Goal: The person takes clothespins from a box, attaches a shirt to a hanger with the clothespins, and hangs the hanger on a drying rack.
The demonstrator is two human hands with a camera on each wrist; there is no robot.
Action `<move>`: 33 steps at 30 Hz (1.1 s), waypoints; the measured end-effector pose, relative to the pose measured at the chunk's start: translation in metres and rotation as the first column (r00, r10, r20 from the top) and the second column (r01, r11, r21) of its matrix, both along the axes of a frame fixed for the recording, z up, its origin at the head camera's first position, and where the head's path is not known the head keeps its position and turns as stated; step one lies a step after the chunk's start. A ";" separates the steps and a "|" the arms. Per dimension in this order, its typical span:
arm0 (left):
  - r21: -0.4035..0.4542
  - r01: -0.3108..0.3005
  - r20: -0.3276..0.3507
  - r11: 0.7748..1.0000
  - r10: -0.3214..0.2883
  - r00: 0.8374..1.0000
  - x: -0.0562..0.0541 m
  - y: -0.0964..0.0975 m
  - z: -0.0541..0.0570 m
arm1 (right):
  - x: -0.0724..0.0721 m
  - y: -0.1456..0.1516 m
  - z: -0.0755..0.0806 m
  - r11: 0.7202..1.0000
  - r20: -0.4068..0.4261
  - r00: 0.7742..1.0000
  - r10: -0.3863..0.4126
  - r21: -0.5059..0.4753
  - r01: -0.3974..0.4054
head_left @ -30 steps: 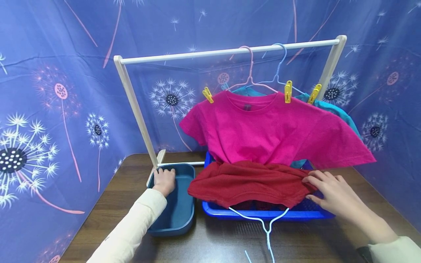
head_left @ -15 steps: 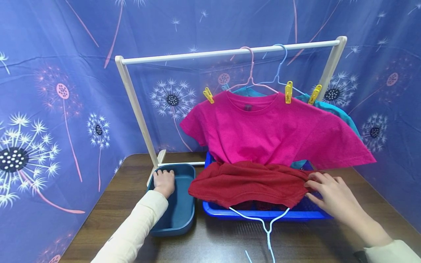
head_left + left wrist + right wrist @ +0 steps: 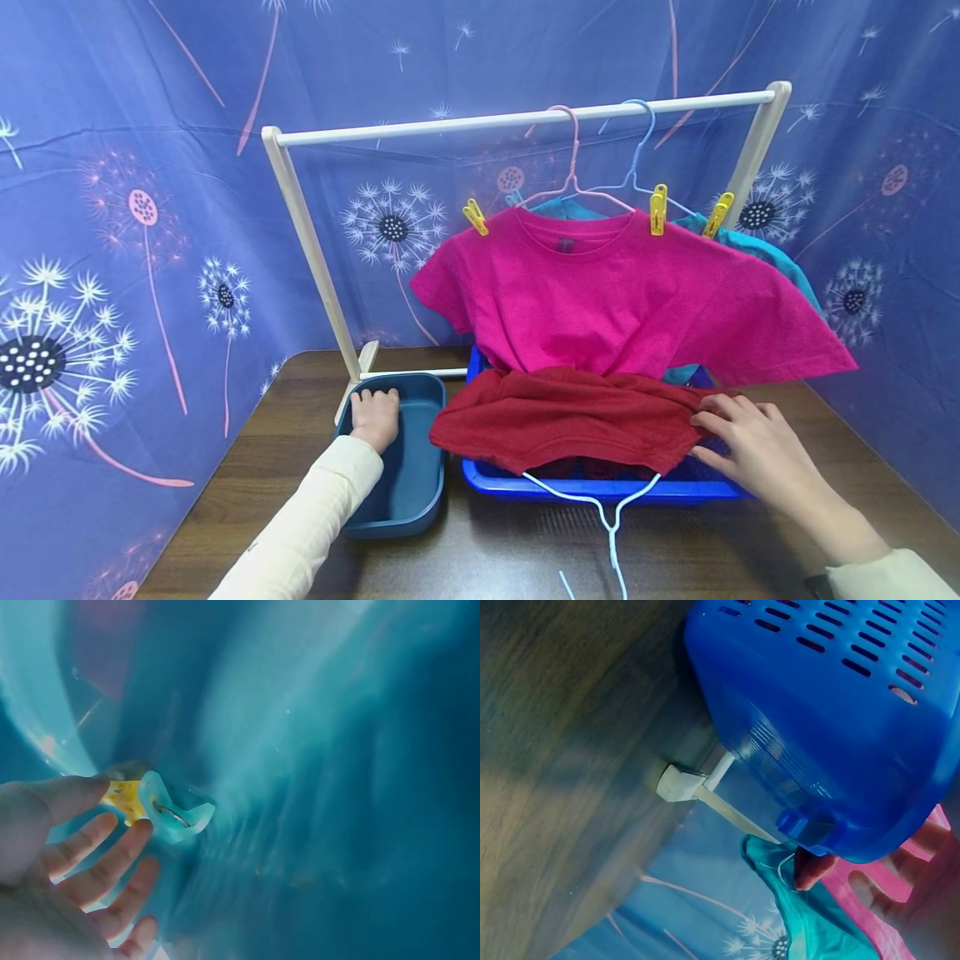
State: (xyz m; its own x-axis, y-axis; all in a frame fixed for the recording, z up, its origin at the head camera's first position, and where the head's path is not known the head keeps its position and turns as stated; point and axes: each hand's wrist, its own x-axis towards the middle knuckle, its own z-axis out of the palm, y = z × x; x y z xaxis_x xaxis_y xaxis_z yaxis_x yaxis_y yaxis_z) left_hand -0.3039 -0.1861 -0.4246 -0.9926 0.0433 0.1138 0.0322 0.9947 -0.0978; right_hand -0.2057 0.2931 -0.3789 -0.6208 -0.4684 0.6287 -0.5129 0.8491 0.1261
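Inside the dark teal bin (image 3: pixel 412 492), my left hand (image 3: pixel 376 417) reaches into the far left corner. In the left wrist view its fingers are spread beside a yellow clothespin (image 3: pixel 124 796) and a light teal clothespin (image 3: pixel 180 823), the thumb tip right at the yellow one. A red T-shirt (image 3: pixel 570 417) lies over a blue basket (image 3: pixel 525 487), with a pale blue hanger (image 3: pixel 611 525) jutting from its neck toward me. My right hand (image 3: pixel 757 442) is at the shirt's right sleeve, fingertips at the cloth, thumb below and apart from the fingers.
Behind stands a drying rack (image 3: pixel 420 127). A magenta T-shirt (image 3: pixel 570 292) hangs from it on a pink hanger (image 3: pixel 573 167), with yellow clothespins (image 3: pixel 657 210) at the shoulders. A turquoise shirt (image 3: pixel 780 262) hangs behind on a blue hanger (image 3: pixel 637 150). Everything stands on a brown table (image 3: pixel 255 467).
My right hand has shifted slightly along the red sleeve, and its thumb has moved a little. The left hand stays in the bin's corner with hardly any movement.
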 end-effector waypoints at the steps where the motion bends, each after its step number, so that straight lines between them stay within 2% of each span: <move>1: 0.004 0.003 -0.004 1.000 -0.003 1.000 0.000 0.000 0.000 | 0.000 0.000 0.000 1.000 -0.003 1.000 -0.001 0.002 0.001; 8: 0.029 0.011 -0.002 1.000 -0.011 1.000 -0.001 0.002 0.000 | 0.000 0.000 -0.001 1.000 -0.033 0.999 -0.006 0.017 0.006; 20: 0.034 0.022 -0.021 0.999 -0.022 1.000 -0.003 0.002 -0.005 | 0.002 0.002 -0.002 1.000 -0.028 1.000 -0.014 0.021 0.014; 33: 0.086 0.067 -0.055 0.994 -0.063 0.997 -0.002 0.003 -0.005 | 0.001 0.002 0.005 1.000 -0.042 0.999 -0.022 0.005 0.022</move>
State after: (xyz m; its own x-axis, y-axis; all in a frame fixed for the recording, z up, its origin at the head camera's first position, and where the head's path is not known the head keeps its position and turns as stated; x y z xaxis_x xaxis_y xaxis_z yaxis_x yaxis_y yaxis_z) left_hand -0.3057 -0.1827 -0.4297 -0.9805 0.0950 0.1718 0.0942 0.9955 -0.0130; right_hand -0.2048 0.2952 -0.3736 -0.6042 -0.4582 0.6519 -0.4883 0.8594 0.1516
